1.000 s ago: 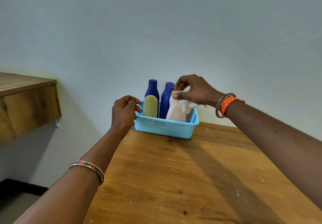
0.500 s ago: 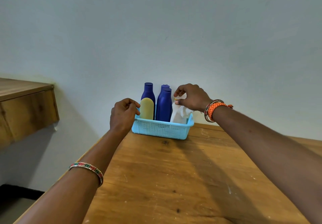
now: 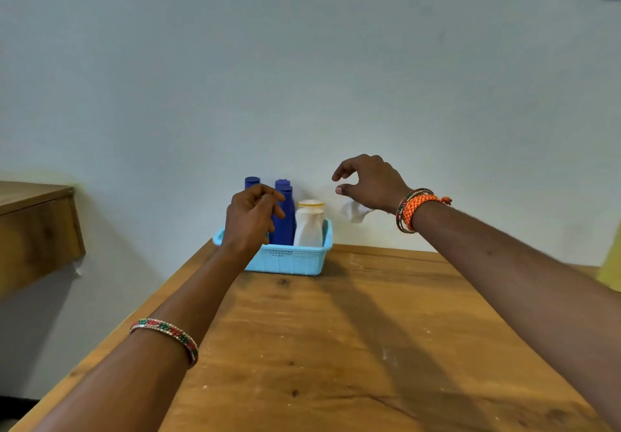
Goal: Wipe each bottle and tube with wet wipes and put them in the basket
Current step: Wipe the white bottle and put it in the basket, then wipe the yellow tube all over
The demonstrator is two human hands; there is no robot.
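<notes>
Head view: basket (image 3: 289, 260) holds 3 blue bottles (image 3: 284, 219) and white tube (image 3: 309, 230). Left hand (image 3: 250, 219) loose, empty. Right hand (image 3: 369, 184) holds wipe (image 3: 354, 211); it might drop.

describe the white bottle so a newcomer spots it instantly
At the table's far edge by the wall sits a light blue basket. The white bottle stands upright at its right end. It is the only white, yellow-rimmed one; its neighbours are dark blue bottles.

No legible text on anything
</notes>
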